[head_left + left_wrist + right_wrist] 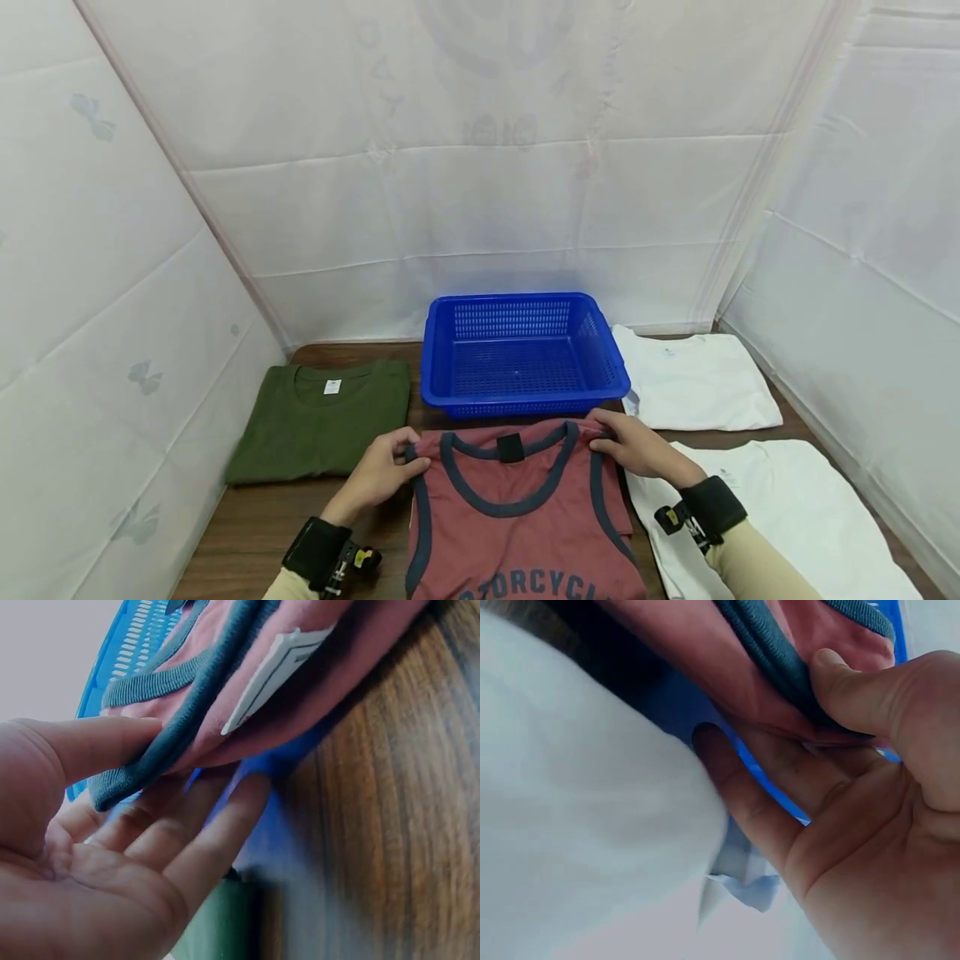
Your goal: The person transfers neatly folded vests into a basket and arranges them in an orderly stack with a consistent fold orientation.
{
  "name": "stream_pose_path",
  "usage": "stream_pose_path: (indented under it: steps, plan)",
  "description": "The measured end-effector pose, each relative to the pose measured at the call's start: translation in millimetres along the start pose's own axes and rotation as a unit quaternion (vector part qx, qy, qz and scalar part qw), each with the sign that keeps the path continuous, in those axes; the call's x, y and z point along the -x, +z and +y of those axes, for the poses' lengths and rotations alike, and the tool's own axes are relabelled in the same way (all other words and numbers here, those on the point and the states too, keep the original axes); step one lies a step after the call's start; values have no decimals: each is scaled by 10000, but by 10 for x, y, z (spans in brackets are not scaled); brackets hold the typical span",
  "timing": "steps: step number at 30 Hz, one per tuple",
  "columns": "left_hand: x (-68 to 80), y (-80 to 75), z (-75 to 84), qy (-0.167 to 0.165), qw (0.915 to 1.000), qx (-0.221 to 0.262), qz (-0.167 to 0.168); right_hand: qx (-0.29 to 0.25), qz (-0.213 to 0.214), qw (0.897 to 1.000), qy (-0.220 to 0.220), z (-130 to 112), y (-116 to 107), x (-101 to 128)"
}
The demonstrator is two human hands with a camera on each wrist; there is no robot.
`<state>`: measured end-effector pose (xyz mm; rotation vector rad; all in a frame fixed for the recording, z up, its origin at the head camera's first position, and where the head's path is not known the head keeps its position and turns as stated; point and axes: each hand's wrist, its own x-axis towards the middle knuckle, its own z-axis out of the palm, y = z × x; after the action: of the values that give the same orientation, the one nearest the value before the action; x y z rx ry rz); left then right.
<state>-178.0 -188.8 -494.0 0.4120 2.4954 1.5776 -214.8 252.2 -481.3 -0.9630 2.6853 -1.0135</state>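
A red top [517, 537] is held at the near middle of the table [247, 542], its left and right shoulders pinched in the grips of the left hand [380, 468] and right hand [642, 447]. A white shirt [783, 517] is laid near right, a green shirt [330, 429] farther left; beyond, a basket [525, 407] is set left of another white shirt [697, 383].

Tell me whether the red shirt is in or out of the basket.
Out: the red shirt is on the near side of the blue basket, held by the left grip and the right grip.
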Motion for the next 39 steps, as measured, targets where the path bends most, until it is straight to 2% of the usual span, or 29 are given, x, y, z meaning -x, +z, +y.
stream_pose_path:
  steps: [6,16,25,32,36,39]
  plan:
    - [47,-68,24,39,9963,804,-289,-24,216,9997,-77,-89,-86,83]
    - [76,-211,231,357,9922,1156,-313,-823,619,9947,-79,-243,-241,172]
    - [81,-298,492,581,9936,962,-145,-1507,879,9846,-149,-369,-413,185]
    - [32,-373,713,694,9940,818,196,-1171,1392,9826,-366,-479,-561,147]
    - [-26,-427,827,809,9933,758,336,-1367,1475,9790,-329,-532,-661,104]
    - [-84,-464,902,1048,9918,608,412,-1633,1542,9743,-174,-578,-736,66]
